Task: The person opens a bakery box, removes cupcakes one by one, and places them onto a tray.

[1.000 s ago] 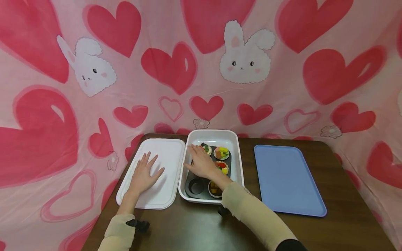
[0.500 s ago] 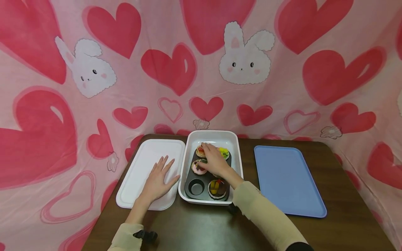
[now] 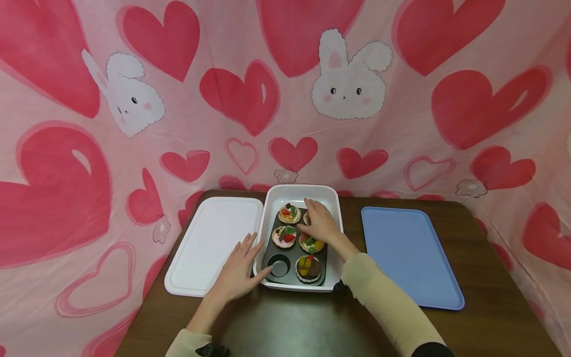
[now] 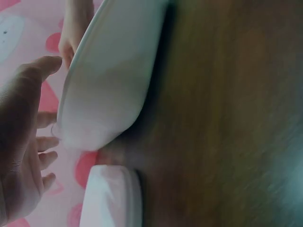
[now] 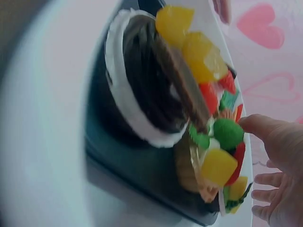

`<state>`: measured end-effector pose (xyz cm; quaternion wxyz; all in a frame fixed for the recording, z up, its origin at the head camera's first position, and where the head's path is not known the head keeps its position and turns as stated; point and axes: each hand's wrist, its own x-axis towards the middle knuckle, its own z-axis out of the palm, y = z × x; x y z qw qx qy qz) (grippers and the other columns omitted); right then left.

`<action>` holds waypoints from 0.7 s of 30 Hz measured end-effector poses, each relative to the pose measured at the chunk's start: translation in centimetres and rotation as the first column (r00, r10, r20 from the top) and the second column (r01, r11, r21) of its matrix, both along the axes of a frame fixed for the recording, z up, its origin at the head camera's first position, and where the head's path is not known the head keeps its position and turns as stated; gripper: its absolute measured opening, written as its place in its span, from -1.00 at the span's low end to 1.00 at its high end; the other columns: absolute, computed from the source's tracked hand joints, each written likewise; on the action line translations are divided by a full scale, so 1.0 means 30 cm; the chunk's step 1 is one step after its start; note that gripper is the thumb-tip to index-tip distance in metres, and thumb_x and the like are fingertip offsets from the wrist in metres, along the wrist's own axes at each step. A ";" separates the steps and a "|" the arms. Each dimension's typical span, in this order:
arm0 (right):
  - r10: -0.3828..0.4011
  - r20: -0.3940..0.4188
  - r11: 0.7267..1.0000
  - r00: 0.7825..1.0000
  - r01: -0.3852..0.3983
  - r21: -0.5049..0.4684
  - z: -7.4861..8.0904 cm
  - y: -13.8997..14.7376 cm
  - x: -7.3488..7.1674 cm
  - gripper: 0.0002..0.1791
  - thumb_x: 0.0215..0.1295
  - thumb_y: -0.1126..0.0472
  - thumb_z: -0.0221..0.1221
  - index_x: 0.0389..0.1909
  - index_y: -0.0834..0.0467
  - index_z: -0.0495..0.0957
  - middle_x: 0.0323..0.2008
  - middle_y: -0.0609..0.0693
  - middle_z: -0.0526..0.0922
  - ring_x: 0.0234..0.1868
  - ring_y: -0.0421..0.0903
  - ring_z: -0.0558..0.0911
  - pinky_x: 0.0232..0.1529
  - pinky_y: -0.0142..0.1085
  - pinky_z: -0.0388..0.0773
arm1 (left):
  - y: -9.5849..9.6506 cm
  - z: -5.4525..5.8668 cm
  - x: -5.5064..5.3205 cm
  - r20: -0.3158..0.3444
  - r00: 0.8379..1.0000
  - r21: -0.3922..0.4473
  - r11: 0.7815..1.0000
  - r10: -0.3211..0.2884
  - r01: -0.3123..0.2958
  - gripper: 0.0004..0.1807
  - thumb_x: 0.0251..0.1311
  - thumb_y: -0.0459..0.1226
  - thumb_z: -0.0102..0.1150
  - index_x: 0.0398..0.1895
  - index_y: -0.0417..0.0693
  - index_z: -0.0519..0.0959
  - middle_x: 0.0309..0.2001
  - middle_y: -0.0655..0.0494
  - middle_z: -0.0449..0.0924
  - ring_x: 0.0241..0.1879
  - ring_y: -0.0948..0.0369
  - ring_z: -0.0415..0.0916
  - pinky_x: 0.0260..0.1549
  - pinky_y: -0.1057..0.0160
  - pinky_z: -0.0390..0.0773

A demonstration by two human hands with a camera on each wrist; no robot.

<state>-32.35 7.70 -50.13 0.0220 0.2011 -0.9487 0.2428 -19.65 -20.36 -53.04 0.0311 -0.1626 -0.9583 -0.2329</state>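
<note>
A dark muffin pan [image 3: 292, 254] lies inside a deep white bin [image 3: 308, 196]. Several fruit-topped tarts sit in its cups, such as one with yellow pieces and a brown slab [image 3: 308, 268]; the near-left cup [image 3: 279, 267] holds none. My right hand [image 3: 321, 223] is over the pan's far right side, partly hiding the far-right tart [image 3: 306, 218]. Its fingers are extended in the right wrist view, thumb by a green topping [image 5: 228, 133]; contact is unclear. My left hand [image 3: 238, 272], fingers spread, is at the bin's near-left corner, holding nothing.
A flat white lid-like tray [image 3: 209, 243] lies left of the bin, close against it. To the right, apart from the bin, is a blue tray [image 3: 410, 258]. All stand on a dark wooden table [image 3: 290, 322] before a pink heart-patterned cloth [image 3: 250, 94].
My right hand has moved from the pan's left column to its right column, uncovering the left tarts. My left hand has moved right and nearer, from over the white tray to the bin's corner.
</note>
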 end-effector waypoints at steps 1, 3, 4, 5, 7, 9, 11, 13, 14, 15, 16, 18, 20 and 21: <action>-0.004 0.001 1.000 1.000 0.004 0.002 -0.003 0.007 -0.004 -0.01 0.39 0.06 0.46 0.65 0.42 0.22 0.58 0.46 0.39 0.63 0.38 0.38 0.72 0.20 0.25 | 0.006 -0.004 0.004 0.001 1.000 0.000 1.000 -0.008 0.008 -0.06 0.35 0.27 0.30 0.68 0.02 0.39 0.75 -0.17 0.19 0.76 -0.16 0.12 0.73 -0.32 0.13; -0.009 0.018 1.000 1.000 0.009 0.002 -0.007 0.020 -0.009 0.00 0.38 0.05 0.46 0.65 0.42 0.21 0.58 0.46 0.38 0.63 0.38 0.38 0.72 0.21 0.26 | 0.015 -0.012 0.011 0.000 1.000 -0.020 1.000 -0.020 0.020 -0.04 0.35 0.29 0.28 0.68 0.02 0.39 0.76 -0.17 0.17 0.76 -0.14 0.13 0.73 -0.30 0.14; -0.013 0.031 1.000 0.999 0.013 0.003 -0.010 0.024 -0.013 0.00 0.39 0.05 0.46 0.66 0.41 0.21 0.58 0.46 0.38 0.63 0.38 0.38 0.71 0.20 0.26 | 0.019 -0.016 0.012 -0.003 1.000 -0.037 0.999 -0.024 0.024 -0.04 0.35 0.31 0.27 0.69 0.03 0.38 0.76 -0.17 0.16 0.76 -0.13 0.13 0.73 -0.29 0.15; -0.016 0.046 1.000 0.999 0.016 0.004 -0.012 0.028 -0.016 0.01 0.39 0.04 0.46 0.66 0.40 0.20 0.59 0.46 0.37 0.63 0.38 0.38 0.71 0.21 0.27 | 0.021 -0.021 0.015 -0.010 1.000 -0.045 0.999 -0.025 0.024 -0.04 0.35 0.31 0.27 0.67 0.02 0.40 0.76 -0.17 0.16 0.75 -0.13 0.15 0.72 -0.29 0.17; -0.023 0.078 1.000 0.997 0.023 0.000 -0.015 0.033 -0.021 0.02 0.40 0.02 0.45 0.68 0.38 0.18 0.60 0.45 0.36 0.63 0.39 0.38 0.70 0.23 0.28 | 0.025 -0.028 0.017 -0.018 1.000 -0.065 0.998 -0.024 0.023 -0.04 0.34 0.33 0.27 0.66 0.03 0.42 0.77 -0.17 0.14 0.75 -0.13 0.16 0.72 -0.28 0.18; -0.030 0.095 1.000 0.995 0.030 -0.002 -0.018 0.038 -0.027 0.02 0.40 0.02 0.45 0.68 0.37 0.19 0.59 0.44 0.38 0.60 0.40 0.41 0.67 0.25 0.34 | 0.028 -0.034 0.018 -0.013 1.000 -0.082 0.996 -0.026 0.025 -0.03 0.34 0.35 0.24 0.68 0.05 0.40 0.78 -0.16 0.10 0.76 -0.12 0.13 0.73 -0.26 0.17; -0.044 0.117 0.999 0.992 0.044 0.003 -0.022 0.043 -0.033 0.01 0.40 0.00 0.45 0.68 0.35 0.20 0.58 0.41 0.41 0.59 0.39 0.43 0.63 0.25 0.39 | 0.031 -0.038 0.019 0.000 1.000 -0.082 0.996 -0.031 0.031 -0.02 0.34 0.37 0.22 0.68 0.06 0.40 0.80 -0.15 0.06 0.77 -0.13 0.10 0.74 -0.25 0.14; -0.055 0.131 0.998 0.990 0.054 0.008 -0.025 0.049 -0.038 0.00 0.39 0.00 0.47 0.67 0.34 0.22 0.56 0.40 0.44 0.56 0.38 0.46 0.60 0.25 0.43 | 0.035 -0.041 0.020 0.019 0.999 -0.082 0.996 -0.036 0.037 -0.01 0.34 0.40 0.18 0.70 0.09 0.37 0.81 -0.13 0.00 0.79 -0.13 0.05 0.76 -0.24 0.10; -0.060 0.140 0.998 0.988 0.059 0.010 -0.026 0.051 -0.040 0.00 0.39 0.00 0.47 0.67 0.34 0.24 0.55 0.39 0.45 0.56 0.37 0.47 0.59 0.25 0.45 | 0.036 -0.042 0.021 0.027 0.999 -0.081 0.996 -0.037 0.039 0.00 0.34 0.42 0.16 0.70 0.10 0.36 0.82 -0.12 -0.03 0.79 -0.13 0.03 0.76 -0.24 0.09; -0.067 0.151 0.998 0.986 0.066 0.013 -0.028 0.053 -0.041 0.00 0.38 -0.01 0.47 0.67 0.33 0.25 0.55 0.38 0.46 0.55 0.36 0.48 0.59 0.24 0.46 | 0.038 -0.043 0.023 0.033 0.999 -0.077 0.996 -0.037 0.039 0.01 0.33 0.43 0.15 0.70 0.11 0.36 0.82 -0.12 -0.04 0.80 -0.14 0.01 0.77 -0.24 0.08; -0.074 0.162 0.997 0.984 0.073 0.015 -0.028 0.055 -0.043 0.00 0.37 -0.02 0.48 0.66 0.32 0.26 0.54 0.38 0.47 0.55 0.35 0.49 0.59 0.24 0.46 | 0.039 -0.045 0.024 0.034 0.999 -0.076 0.996 -0.035 0.038 0.01 0.33 0.44 0.14 0.70 0.11 0.36 0.83 -0.12 -0.06 0.80 -0.15 0.01 0.77 -0.24 0.08; -0.089 0.181 0.996 0.979 0.089 0.012 -0.028 0.058 -0.045 -0.01 0.36 -0.03 0.49 0.65 0.31 0.28 0.53 0.37 0.48 0.54 0.34 0.49 0.59 0.24 0.46 | 0.041 -0.049 0.026 0.033 0.999 -0.079 0.996 -0.033 0.035 0.02 0.33 0.46 0.12 0.70 0.12 0.36 0.83 -0.12 -0.08 0.80 -0.17 -0.01 0.77 -0.23 0.07; -0.108 0.196 0.994 0.975 0.108 0.010 -0.027 0.058 -0.046 -0.01 0.36 -0.05 0.49 0.65 0.31 0.29 0.54 0.36 0.47 0.54 0.33 0.49 0.59 0.23 0.46 | 0.044 -0.052 0.028 0.021 0.999 -0.087 0.996 -0.031 0.033 0.01 0.33 0.46 0.12 0.69 0.11 0.38 0.83 -0.13 -0.08 0.80 -0.16 -0.01 0.77 -0.22 0.08; -0.119 0.200 0.993 0.972 0.120 0.008 -0.027 0.059 -0.047 -0.01 0.36 -0.05 0.49 0.64 0.31 0.30 0.54 0.36 0.47 0.54 0.32 0.49 0.59 0.23 0.45 | 0.045 -0.054 0.028 0.011 0.999 -0.092 0.995 -0.032 0.033 0.01 0.34 0.46 0.12 0.68 0.10 0.40 0.83 -0.14 -0.08 0.80 -0.15 -0.01 0.77 -0.22 0.08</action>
